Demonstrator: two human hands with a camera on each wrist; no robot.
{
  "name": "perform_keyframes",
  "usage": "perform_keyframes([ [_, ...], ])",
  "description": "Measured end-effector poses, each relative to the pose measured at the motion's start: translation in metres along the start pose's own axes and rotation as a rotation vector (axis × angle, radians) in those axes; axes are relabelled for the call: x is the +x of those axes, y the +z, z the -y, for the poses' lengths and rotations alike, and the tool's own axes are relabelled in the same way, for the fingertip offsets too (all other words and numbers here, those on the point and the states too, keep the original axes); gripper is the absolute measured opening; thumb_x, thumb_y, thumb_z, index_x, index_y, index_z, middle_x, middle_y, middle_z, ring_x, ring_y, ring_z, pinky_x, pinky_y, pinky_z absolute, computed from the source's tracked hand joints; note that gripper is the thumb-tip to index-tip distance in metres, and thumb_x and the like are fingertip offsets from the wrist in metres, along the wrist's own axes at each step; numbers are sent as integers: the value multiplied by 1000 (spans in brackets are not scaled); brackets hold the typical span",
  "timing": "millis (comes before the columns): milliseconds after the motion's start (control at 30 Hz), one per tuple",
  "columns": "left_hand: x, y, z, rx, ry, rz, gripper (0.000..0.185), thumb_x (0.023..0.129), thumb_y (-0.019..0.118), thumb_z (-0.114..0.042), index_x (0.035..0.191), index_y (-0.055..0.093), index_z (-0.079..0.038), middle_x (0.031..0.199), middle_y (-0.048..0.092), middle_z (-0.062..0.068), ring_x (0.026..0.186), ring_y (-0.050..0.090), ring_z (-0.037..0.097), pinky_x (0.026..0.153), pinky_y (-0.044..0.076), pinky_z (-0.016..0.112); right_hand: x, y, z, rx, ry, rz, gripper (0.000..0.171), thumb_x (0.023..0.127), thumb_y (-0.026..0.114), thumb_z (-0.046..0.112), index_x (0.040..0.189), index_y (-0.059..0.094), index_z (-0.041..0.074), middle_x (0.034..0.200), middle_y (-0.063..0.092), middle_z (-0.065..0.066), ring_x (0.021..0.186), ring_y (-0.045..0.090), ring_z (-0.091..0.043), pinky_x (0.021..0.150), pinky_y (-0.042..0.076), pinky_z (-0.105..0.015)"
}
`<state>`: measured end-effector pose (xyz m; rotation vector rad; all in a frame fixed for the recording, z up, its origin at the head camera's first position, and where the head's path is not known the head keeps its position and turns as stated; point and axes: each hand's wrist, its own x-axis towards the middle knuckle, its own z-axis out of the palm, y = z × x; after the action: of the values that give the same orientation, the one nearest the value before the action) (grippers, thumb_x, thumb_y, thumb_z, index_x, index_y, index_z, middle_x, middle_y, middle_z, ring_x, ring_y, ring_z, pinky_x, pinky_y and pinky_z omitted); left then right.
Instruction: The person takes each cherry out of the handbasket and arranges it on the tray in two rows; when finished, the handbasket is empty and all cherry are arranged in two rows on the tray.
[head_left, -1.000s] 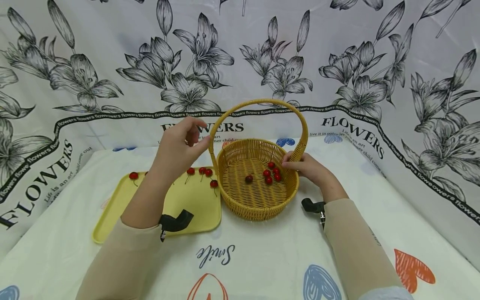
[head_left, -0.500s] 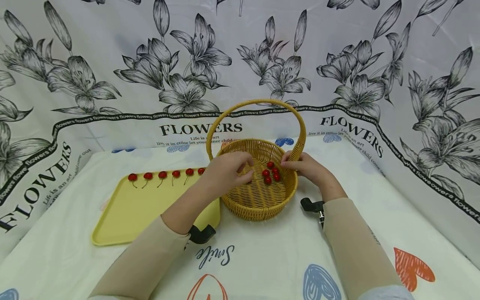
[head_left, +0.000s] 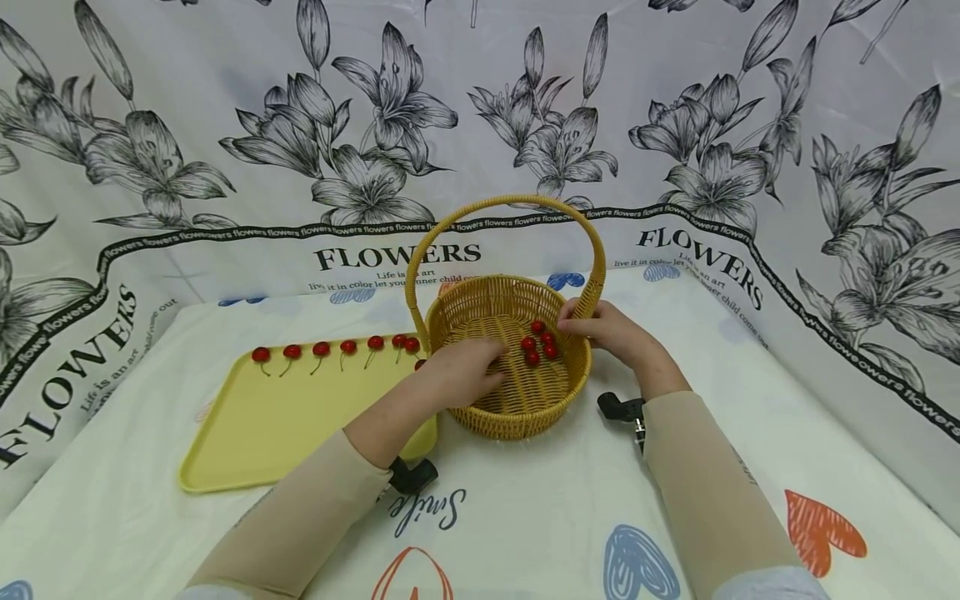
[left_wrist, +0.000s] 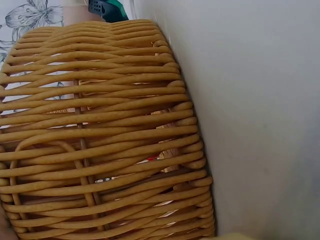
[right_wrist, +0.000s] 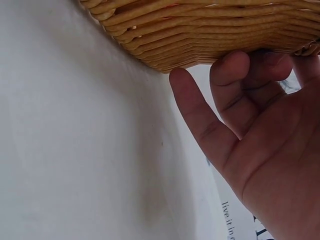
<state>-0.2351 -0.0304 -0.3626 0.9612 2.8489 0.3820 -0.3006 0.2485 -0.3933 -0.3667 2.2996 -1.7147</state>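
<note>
The wicker basket (head_left: 517,367) stands on the cloth-covered worktop (head_left: 525,517), just right of the yellow tray (head_left: 262,433) and touching its near corner; its arched handle (head_left: 506,208) stands upright. The left hand (head_left: 465,371) reaches over the basket's near-left rim, fingers bent down inside; whether that grip pinches anything I cannot tell, since the fingertips are hidden from the head view and the left wrist view shows only the woven wall (left_wrist: 100,130). The right hand (head_left: 603,329) rests at the far-right rim by the foot of the handle; in the right wrist view its fingers (right_wrist: 235,80) curl against the outside of the weave, the grip grasping the basket's side. A small cluster of red cherries (head_left: 538,343) lies inside the basket, near the right hand; a row of stemmed cherries (head_left: 333,350) lies along the tray's far edge. A flower-printed backdrop (head_left: 375,125) hangs behind.
</note>
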Motion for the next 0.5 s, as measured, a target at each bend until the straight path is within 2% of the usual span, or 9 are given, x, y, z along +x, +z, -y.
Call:
perform_keyframes([
  [67,0,0,1,-5,-12,36,34,103,64,-24,132,64,-6,110,67,5,101,63,20,89,52,41,1,0,0,0,6,-7,19,99,69,23,108,64,7,126,62,-21,119,59,-32,103,46,-54],
  [200,1,-2,2,-7,-17,81,39,103,64,-27,136,63,-6,119,68,6,110,63,22,95,51,43,1,0,0,-3,3,-1,20,98,69,24,108,65,7,126,62,-22,118,59,-32,102,47,-52],
  [267,1,-3,2,-19,-17,89,44,103,64,-27,141,60,-6,130,64,9,120,60,25,101,48,44,1,-1,-1,-5,-4,5,23,98,70,25,109,64,6,125,62,-23,118,60,-33,102,47,-52],
  [367,1,-3,3,-54,-9,90,47,102,65,-24,144,58,-3,136,59,13,125,57,28,105,46,44,1,-1,0,0,-8,4,25,97,71,25,110,64,4,125,62,-24,119,60,-33,102,46,-52],
  [500,2,-3,5,-116,8,77,43,100,68,-16,139,61,-1,132,62,14,122,56,28,103,46,43,0,1,1,2,-4,7,27,98,70,24,112,63,3,125,61,-24,121,59,-35,103,46,-52],
])
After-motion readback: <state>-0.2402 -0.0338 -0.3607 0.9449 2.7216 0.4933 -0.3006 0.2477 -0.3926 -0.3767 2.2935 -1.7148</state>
